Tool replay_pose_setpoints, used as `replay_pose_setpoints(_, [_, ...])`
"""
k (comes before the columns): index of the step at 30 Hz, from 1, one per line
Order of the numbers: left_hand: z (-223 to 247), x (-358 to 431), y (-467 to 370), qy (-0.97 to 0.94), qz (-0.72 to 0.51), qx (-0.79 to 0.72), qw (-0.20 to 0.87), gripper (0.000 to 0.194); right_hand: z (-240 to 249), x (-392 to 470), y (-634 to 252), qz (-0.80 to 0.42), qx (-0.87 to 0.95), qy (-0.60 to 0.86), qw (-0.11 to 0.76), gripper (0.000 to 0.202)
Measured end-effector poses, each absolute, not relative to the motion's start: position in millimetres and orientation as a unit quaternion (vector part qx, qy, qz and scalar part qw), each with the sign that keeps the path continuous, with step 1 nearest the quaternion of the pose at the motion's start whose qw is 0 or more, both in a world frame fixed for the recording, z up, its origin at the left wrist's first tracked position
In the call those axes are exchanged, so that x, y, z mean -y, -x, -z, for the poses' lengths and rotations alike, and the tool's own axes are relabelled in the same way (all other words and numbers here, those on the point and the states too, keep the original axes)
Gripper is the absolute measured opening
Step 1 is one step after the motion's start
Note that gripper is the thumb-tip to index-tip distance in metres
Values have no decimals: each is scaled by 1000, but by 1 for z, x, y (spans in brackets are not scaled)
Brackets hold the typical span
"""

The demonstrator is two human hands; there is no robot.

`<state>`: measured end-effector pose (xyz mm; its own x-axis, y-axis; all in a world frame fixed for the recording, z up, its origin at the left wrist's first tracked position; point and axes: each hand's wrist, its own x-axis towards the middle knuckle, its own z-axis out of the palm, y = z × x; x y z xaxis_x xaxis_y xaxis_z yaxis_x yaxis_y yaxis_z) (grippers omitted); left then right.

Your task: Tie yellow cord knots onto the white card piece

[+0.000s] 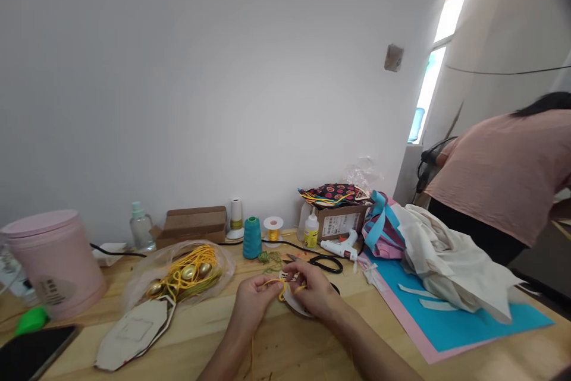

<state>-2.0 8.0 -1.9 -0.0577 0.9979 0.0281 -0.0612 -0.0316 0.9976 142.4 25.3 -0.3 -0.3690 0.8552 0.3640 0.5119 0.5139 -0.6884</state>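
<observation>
Low in the centre of the head view, my left hand (pixel 256 299) pinches a yellow cord (pixel 282 289) between thumb and fingertips. Close on its right, my right hand (pixel 311 287) has its fingers curled round another part of the cord. A loose length hangs below my left hand. Beneath my right hand lies a round whitish piece (pixel 297 305), partly covered by the fingers. Black-handled scissors (pixel 328 263) rest just beyond my right hand, with small green thread scraps (pixel 269 258) to their left.
Left are a plastic bag of yellow cords (pixel 191 271), white cut-out (pixel 131 333), pink bin (pixel 56 262) and phone (pixel 38 351). Behind stand a teal spool (pixel 252 238), glue bottle (pixel 311 230) and glue gun (pixel 341 245). Right are blue sheet (pixel 468 327), white cloth (pixel 446 250) and a person (pixel 504 173) bending.
</observation>
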Motion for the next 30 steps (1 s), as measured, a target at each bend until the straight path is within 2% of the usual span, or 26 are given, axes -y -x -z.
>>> replay_pose_setpoints(5, [4, -7, 1, -477, -550, -481, 488, 14, -4, -15, -142, -184, 828, 404, 344, 45])
replay_pose_setpoints(9, [2, -6, 1, -482, -552, -484, 478, 13, -15, -6, -137, -171, 829, 416, 331, 32])
replay_pose_setpoints(15, [-2, -4, 1, -482, -555, -471, 488, 12, -16, -8, -134, -249, 818, 403, 326, 21])
replay_pose_setpoints(23, [3, -6, 2, -483, -549, -480, 485, 16, 2, -24, -135, -418, 694, 434, 395, 34])
replay_pose_setpoints(30, [1, -5, 1, -495, -541, -482, 479, 17, 1, -26, -136, -442, 649, 433, 443, 35])
